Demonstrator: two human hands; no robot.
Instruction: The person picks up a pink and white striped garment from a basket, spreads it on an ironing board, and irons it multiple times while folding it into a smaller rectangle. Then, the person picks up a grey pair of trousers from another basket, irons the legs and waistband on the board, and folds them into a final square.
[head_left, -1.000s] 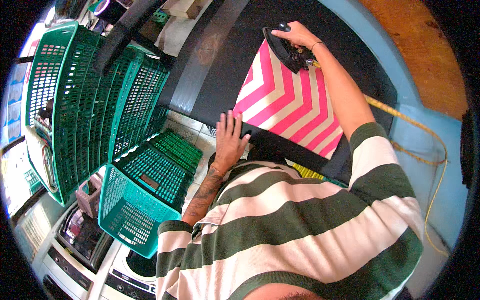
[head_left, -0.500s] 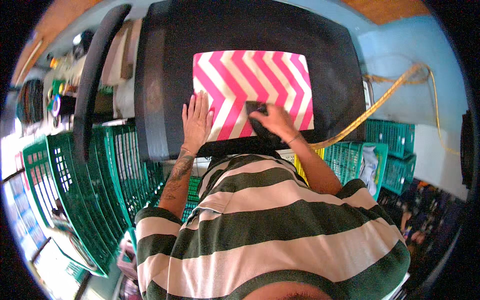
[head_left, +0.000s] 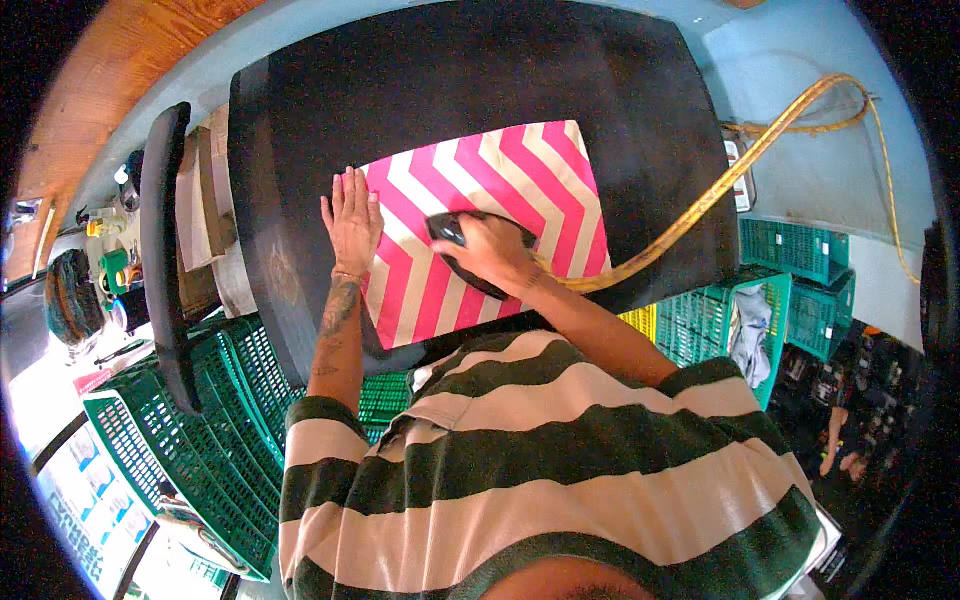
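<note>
A pink and cream zigzag-patterned cloth (head_left: 430, 290) lies flat on a black-covered ironing table (head_left: 640, 90). My right hand (head_left: 490, 252) is wrapped round the handle of a black iron (head_left: 447, 228), which rests on the middle of the cloth, its tip toward the upper left. A yellow braided cord (head_left: 690, 225) runs from near my right wrist up to the right. My left hand (head_left: 352, 225) lies flat with straight fingers along the cloth's left edge, partly on the black cover. The iron's underside is hidden.
Green plastic crates (head_left: 200, 430) stand below left, and more green crates (head_left: 795, 250) are stacked at the right. A crate on the right holds grey cloth (head_left: 750, 340). A padded black bar (head_left: 165, 250) rises left of the table. The cord loops by the blue wall (head_left: 790, 60).
The iron in my right hand has moved left over the cloth. The cloth now sits tilted in view, and my left hand has shifted left along with its edge.
</note>
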